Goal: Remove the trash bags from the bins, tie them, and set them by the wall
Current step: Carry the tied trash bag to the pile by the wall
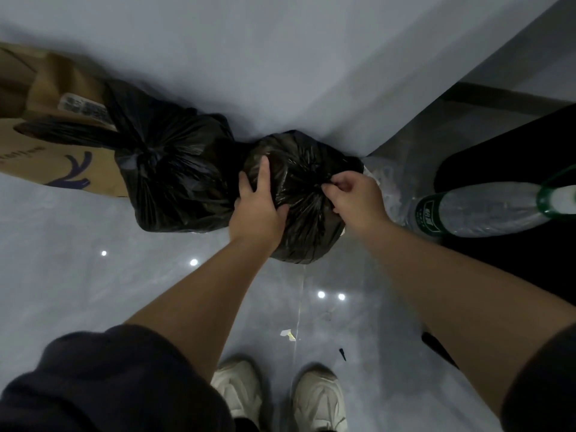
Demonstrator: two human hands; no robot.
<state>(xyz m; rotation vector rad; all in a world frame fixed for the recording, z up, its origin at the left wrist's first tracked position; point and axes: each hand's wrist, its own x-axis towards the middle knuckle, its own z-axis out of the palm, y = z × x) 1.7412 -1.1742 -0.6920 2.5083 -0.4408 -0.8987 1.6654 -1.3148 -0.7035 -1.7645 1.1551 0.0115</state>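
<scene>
Two black trash bags stand on the grey floor against the pale wall (280, 73). The left bag (174, 169) is knotted at its top, with its tails lying toward the left. The right bag (307, 232) is smaller and rounder. My left hand (257, 207) lies on that right bag's left side, fingers spread and wrapped over the plastic. My right hand (355, 201) pinches the gathered plastic at the bag's top, fingers curled round the bunched neck.
A brown paper bag (62, 145) leans on the wall at the left. A clear plastic bottle with a green cap (486, 210) lies at the right beside a dark object (514, 157). Paper scraps (288, 334) lie on the floor near my white shoes (280, 397).
</scene>
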